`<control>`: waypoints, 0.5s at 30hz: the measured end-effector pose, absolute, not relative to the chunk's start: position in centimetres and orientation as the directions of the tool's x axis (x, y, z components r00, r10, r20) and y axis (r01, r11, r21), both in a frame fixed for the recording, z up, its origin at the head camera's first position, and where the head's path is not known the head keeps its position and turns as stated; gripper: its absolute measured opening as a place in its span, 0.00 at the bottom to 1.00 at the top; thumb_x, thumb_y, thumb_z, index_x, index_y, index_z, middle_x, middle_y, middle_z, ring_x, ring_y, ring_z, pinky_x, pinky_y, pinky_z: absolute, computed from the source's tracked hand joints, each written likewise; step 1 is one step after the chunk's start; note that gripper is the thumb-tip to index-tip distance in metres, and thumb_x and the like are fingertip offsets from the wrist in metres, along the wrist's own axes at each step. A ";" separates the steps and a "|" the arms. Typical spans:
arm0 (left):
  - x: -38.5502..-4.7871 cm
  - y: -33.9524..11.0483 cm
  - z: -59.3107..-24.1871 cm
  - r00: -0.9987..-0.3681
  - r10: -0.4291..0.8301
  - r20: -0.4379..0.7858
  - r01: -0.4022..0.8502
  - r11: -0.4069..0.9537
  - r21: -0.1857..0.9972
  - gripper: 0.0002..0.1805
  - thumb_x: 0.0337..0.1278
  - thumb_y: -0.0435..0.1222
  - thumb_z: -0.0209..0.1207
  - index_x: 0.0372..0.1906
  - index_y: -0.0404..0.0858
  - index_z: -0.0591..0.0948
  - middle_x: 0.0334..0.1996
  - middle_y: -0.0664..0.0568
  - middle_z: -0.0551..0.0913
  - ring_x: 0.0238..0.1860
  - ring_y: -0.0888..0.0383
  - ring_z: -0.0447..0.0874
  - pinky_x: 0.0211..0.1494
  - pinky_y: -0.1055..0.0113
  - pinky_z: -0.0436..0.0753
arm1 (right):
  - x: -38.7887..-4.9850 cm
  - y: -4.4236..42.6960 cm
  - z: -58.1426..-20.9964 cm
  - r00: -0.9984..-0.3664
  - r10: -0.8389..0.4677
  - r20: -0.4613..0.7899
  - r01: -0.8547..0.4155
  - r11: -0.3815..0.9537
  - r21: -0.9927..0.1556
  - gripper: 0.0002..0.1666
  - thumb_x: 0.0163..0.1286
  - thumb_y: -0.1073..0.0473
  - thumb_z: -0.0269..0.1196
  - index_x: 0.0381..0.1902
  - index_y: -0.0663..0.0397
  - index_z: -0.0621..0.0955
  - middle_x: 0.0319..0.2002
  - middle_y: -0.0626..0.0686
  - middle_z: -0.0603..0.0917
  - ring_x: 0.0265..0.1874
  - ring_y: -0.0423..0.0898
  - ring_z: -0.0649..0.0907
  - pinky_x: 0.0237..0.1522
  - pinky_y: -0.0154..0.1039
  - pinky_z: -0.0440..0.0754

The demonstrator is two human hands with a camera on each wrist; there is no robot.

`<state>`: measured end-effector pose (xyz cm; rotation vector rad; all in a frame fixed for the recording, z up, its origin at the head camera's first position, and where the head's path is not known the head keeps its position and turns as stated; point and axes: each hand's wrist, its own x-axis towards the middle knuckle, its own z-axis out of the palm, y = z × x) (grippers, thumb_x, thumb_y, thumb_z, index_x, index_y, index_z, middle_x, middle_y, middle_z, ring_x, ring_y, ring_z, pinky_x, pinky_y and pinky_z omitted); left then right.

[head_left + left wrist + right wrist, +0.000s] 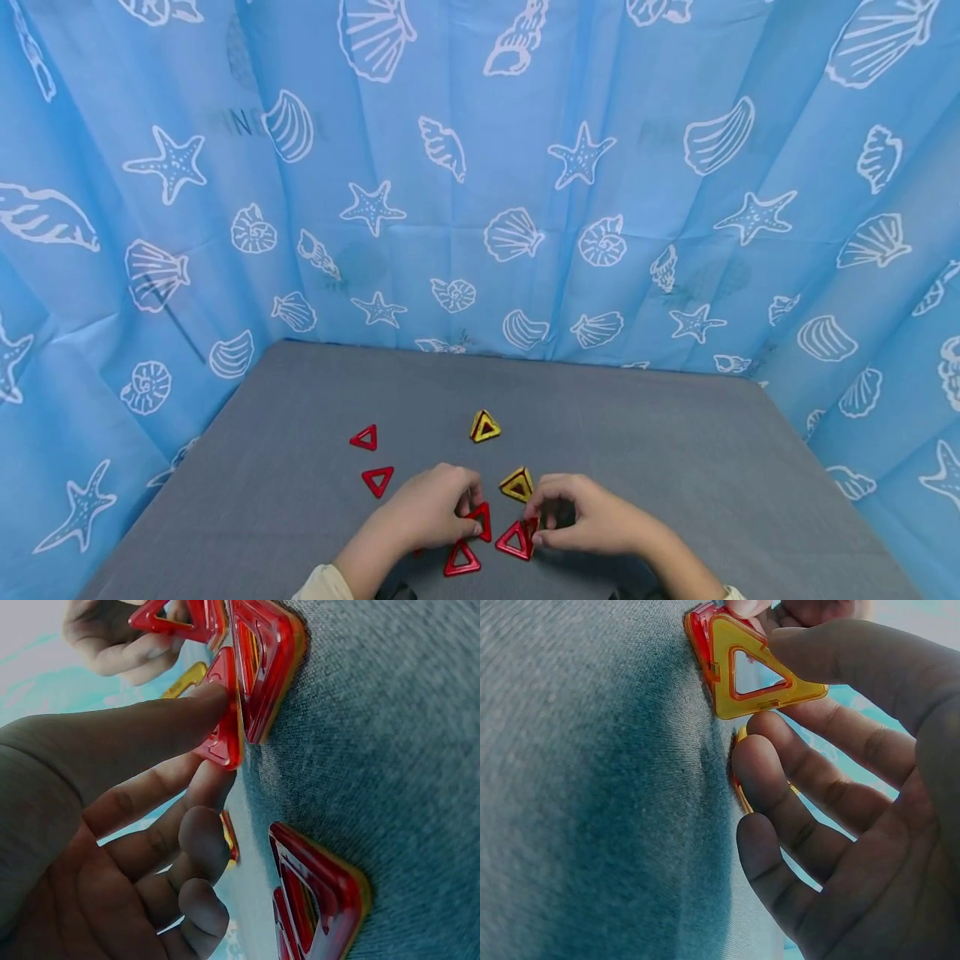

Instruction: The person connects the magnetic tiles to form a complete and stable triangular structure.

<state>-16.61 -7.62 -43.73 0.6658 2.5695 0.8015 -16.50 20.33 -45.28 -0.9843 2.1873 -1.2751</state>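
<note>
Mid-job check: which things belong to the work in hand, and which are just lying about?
In the job, it seems:
- red triangle pinched by the left hand
- yellow-faced triangle pinched by the right hand
- flat red triangle beside it

Lying about, possibly spares:
- leftmost red triangle
- farthest yellow piece

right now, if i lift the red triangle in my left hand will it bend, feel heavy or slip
The red triangle should stay stiff: it shows no bend where your left hand pinches it. It is probably light for its size, being thin with an open centre. Its shiny face may make it a little slippery.
</note>
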 end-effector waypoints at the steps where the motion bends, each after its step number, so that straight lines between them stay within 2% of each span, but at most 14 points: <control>1: -16.6 -7.6 -43.7 -0.823 0.535 -0.193 0.327 0.723 0.609 0.12 0.58 0.39 0.77 0.33 0.49 0.81 0.22 0.59 0.76 0.22 0.63 0.71 0.28 0.67 0.70 | -16.5 20.3 -45.3 -0.660 -0.751 -0.007 -0.362 0.327 -0.873 0.10 0.73 0.59 0.70 0.50 0.55 0.87 0.45 0.58 0.86 0.36 0.35 0.83 0.40 0.35 0.84; 7: -16.6 -7.6 -43.8 -0.835 0.528 -0.156 0.326 0.702 0.634 0.13 0.59 0.37 0.75 0.30 0.48 0.79 0.19 0.61 0.77 0.19 0.63 0.73 0.24 0.67 0.70 | -16.5 20.3 -45.2 -0.663 -0.748 -0.003 -0.365 0.327 -0.872 0.10 0.73 0.59 0.70 0.50 0.55 0.87 0.45 0.59 0.86 0.36 0.35 0.83 0.39 0.35 0.84; 15: -16.5 -7.4 -44.1 -0.823 0.546 -0.156 0.322 0.675 0.664 0.14 0.58 0.39 0.76 0.28 0.50 0.79 0.19 0.61 0.79 0.20 0.64 0.76 0.25 0.68 0.70 | -16.5 20.2 -45.2 -0.670 -0.742 0.003 -0.368 0.329 -0.870 0.11 0.73 0.59 0.70 0.51 0.56 0.87 0.46 0.58 0.86 0.36 0.35 0.83 0.39 0.35 0.85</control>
